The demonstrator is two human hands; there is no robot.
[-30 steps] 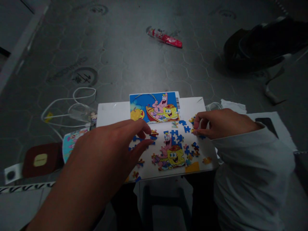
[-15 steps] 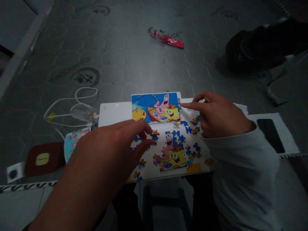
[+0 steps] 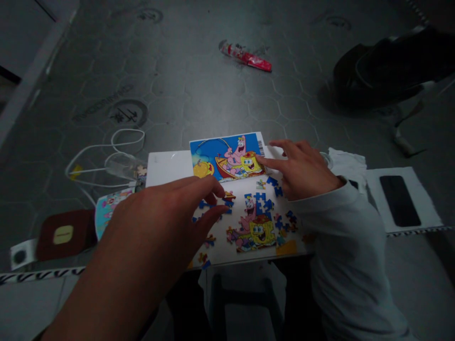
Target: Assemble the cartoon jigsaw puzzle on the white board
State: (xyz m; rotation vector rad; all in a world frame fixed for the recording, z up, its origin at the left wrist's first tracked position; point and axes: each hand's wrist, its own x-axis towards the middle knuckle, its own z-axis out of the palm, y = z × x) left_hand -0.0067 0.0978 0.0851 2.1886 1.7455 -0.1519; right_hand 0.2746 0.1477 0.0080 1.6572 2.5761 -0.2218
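A blue picture card (image 3: 209, 151) with cartoon figures lies tilted at the far edge of a white board (image 3: 168, 166). One finger of my right hand (image 3: 305, 173) rests at the card's right side, with the fingers spread and nothing gripped. Below the card is a partly joined jigsaw puzzle (image 3: 261, 229) showing the same figures. My left hand (image 3: 167, 213) hovers over the board's left part, thumb and forefinger apart beside a few loose puzzle pieces (image 3: 229, 195); its palm side is hidden. More loose pieces (image 3: 286, 220) lie right of the joined part.
A black phone (image 3: 400, 201) lies on white paper at the right. On the left are a dark red box (image 3: 67, 234), a white cord (image 3: 88, 147) and a colourful pouch (image 3: 106, 208). A red wrapper (image 3: 249, 58) is on the floor; a dark shoe (image 3: 373, 71) stands at upper right.
My right hand has moved left against the card. The card has slid a little left and turned slightly, its right end farther from me. My left hand has stayed in place.
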